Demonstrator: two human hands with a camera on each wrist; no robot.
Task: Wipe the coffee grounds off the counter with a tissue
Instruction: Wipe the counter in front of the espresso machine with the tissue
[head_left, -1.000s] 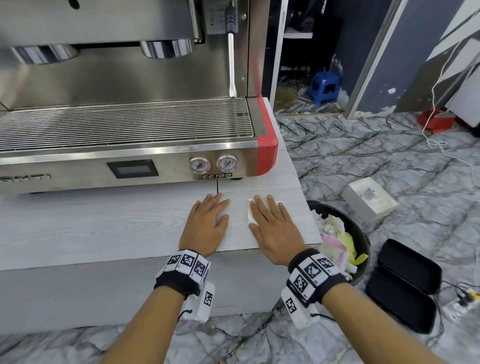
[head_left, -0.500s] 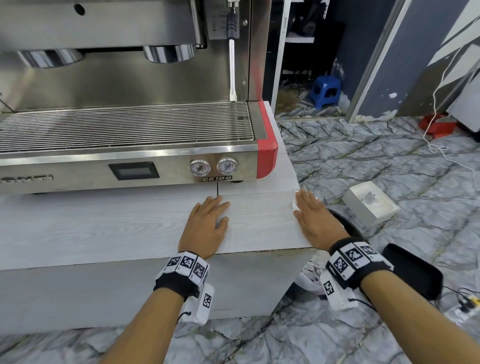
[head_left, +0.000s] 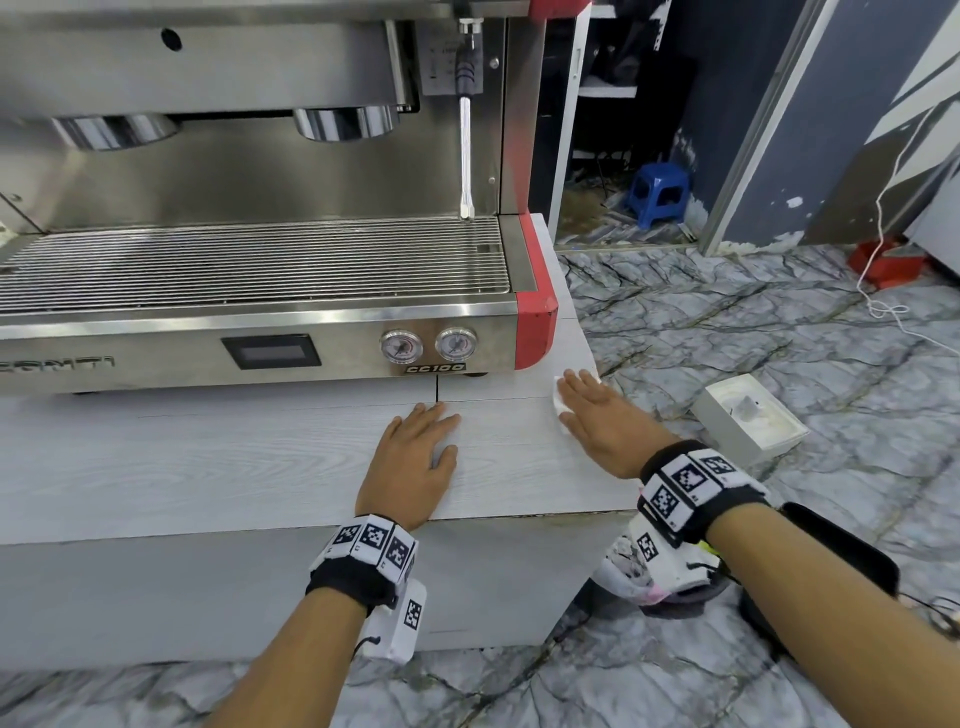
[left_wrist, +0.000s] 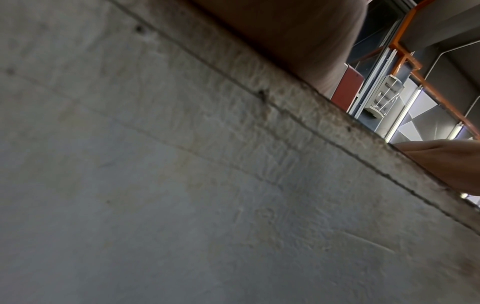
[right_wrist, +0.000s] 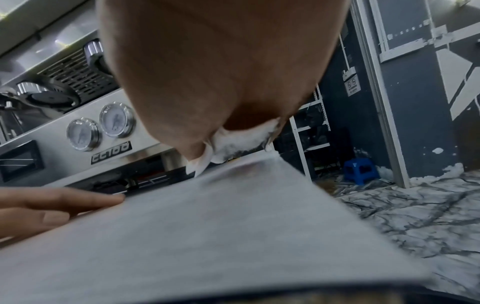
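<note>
Head view, centre: left hand lies flat on the pale wood-grain tabletop, fingers straight & together, thumb out to the right. Right of centre, right hand presses flat on a white tissue at the tabletop's right edge, just below the red corner of the espresso machine; fingers straight, slightly spread. Right wrist view: tissue bunched under the palm w/ dark smudges on it. White box on the marble floor, right of frame.
</note>
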